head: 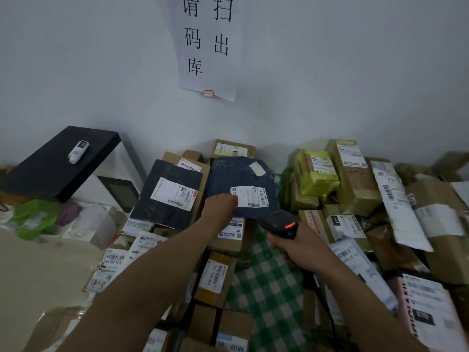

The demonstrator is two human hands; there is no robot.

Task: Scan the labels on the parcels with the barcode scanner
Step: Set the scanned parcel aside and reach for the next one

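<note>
The left hand (pixel 220 205) reaches to the far middle of the heap and rests on the near left part of a dark blue mailer bag (pixel 241 185), its knuckles touching the left edge of the bag's white shipping label (pixel 250 197); the fingers are curled under and hidden, so I cannot tell whether they grip the bag or only press on it. The right hand (pixel 300 246) is wrapped around the handle of a black barcode scanner (pixel 283 223), whose head points away toward that label and sits just near and right of it — a red light glows on its top. A black cable (pixel 321 298) runs from the scanner's handle back along the right forearm. The blue bag lies on top of brown cardboard boxes, with a black mailer bag (pixel 167 194) carrying its own label just to its left and a small box (pixel 233 148) behind it against the wall. To the right are yellow-green wrapped parcels (pixel 316 174) and a tall box (pixel 354 179), then more labelled boxes and white bags piled to the right edge. A green and white checked cloth (pixel 269 283) shows between the parcels near the arms. At far left a black box (pixel 58 163) holds a small white device (pixel 78 151), and a paper sign (pixel 206 44) with Chinese characters hangs on the white wall — above the pile.
</note>
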